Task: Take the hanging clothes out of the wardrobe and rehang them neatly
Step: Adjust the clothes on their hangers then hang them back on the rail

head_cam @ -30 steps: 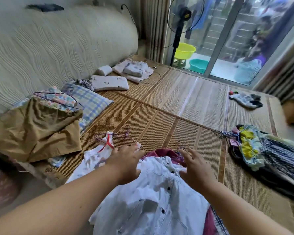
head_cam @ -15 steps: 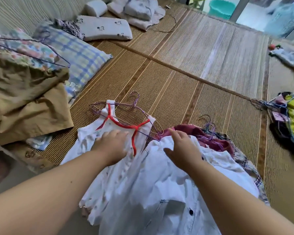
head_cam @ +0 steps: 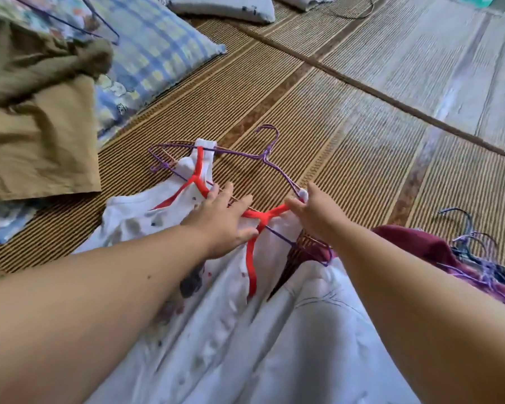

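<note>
Olive cloth (head_cam: 35, 135), checked pillow (head_cam: 158, 53) near hanger (head_cam: 266, 154)

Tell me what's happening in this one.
A person is working over a white sleeveless top with red trim, lying on a woven straw mat on a purple wire hanger. The left hand rests flat on its neckline; the right hand pinches the strap at the hanger's shoulder. A maroon garment lies alongside.
</note>
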`<state>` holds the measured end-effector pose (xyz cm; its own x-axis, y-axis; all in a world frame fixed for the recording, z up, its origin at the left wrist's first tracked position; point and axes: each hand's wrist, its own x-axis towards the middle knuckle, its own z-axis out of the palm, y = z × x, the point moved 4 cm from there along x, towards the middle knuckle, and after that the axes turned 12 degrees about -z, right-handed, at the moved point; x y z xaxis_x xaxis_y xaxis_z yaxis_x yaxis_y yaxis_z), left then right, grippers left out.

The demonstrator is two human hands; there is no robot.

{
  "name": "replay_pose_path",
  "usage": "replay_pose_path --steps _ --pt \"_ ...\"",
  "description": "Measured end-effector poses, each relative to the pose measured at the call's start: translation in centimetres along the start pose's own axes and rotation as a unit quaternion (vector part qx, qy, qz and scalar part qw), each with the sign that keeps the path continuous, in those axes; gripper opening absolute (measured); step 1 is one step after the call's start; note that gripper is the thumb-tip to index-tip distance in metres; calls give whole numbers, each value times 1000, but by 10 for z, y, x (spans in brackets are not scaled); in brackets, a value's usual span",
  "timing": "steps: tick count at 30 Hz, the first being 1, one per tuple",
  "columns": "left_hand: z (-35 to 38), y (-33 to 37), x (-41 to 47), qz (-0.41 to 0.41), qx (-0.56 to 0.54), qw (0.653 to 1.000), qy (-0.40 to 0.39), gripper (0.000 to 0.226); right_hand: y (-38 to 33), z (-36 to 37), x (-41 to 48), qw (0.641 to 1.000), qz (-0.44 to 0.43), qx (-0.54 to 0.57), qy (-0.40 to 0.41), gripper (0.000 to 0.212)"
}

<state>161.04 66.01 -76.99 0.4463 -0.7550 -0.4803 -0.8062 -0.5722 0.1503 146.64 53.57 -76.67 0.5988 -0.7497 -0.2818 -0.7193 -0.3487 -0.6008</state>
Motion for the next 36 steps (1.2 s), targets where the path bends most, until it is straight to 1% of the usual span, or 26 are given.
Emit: replay_pose_path --steps 1,2,4,5,7,9,11,13,15,17,18,20,21,22,23,24,26,27,30,31,32,36 --pt "2 -1 5 0 -13 1000 -8 72 2 2 9 1000 11 4 -7 67" --pt "4 -3 7 1 -24 1000 -19 71 2 2 16 1000 22 -10 -15 66" --pt "5 -7 10 1 -49 998 -38 69 -3 2 27 998 34 -53 -31 46" --pt "4 -7 10 2 -67 997 -43 69 -6 2 31 998 34 -52 -28 35" --pt "-1 -9 8 -4 -107 994 -37 70 -13 2 32 999 31 -4 -20 17" --pt "-11 -11 3 -10 -159 987 -18 68 -23 -3 25 998 19 56 -13 7" --pt "-23 -9 -3 -9 -224 975 -3 68 -39 -9 11 996 -14 91 -13 10" --pt "-44 -6 -11 -25 -309 951 20 70 -57 -16 -6 994 -48 92 -22 15" --pt "-74 -2 -26 -61 -385 916 94 64 -73 -23 -25 993 -64 95 -36 16" --pt "-115 -2 -50 -102 -406 886 198 57 -91 -35 -45 992 -70 95 -47 17" --pt "-138 -3 -63 -115 -390 882 237 58 -103 -46 -55 992 -78 87 -47 19" --pt "-172 -4 -84 -130 -313 902 268 58 -126 -67 -76 992 -103 54 -47 22" --pt "-192 -6 -96 -127 -284 911 271 52 -143 -80 -88 992 -110 47 -50 22" --pt "-209 -8 -106 -112 -280 916 265 44 -158 -92 -99 990 -115 53 -56 21" --pt "-230 -9 -120 -91 -303 913 259 36 -176 -105 -110 989 -120 59 -64 20" --pt "-248 -10 -134 -66 -343 903 250 29 -193 -116 -122 987 -127 61 -72 19" --pt "-281 -12 -168 -24 -446 863 238 21 -224 -138 -146 983 -144 73 -86 14" --pt "-297 -14 -185 -10 -498 836 231 19 -241 -149 -158 982 -152 73 -90 14" --pt "-333 -18 -247 23 -658 727 196 26 -288 -173 -200 975 -180 61 -118 21" --pt "-343 -22 -268 28 -684 703 194 27 -303 -179 -216 972 -185 64 -130 22" --pt "-352 -25 -287 27 -697 689 196 28 -317 -183 -230 970 -191 62 -139 24" --pt "-378 -46 -361 11 -712 659 243 28 -363 -188 -285 957 -238 31 -161 24"
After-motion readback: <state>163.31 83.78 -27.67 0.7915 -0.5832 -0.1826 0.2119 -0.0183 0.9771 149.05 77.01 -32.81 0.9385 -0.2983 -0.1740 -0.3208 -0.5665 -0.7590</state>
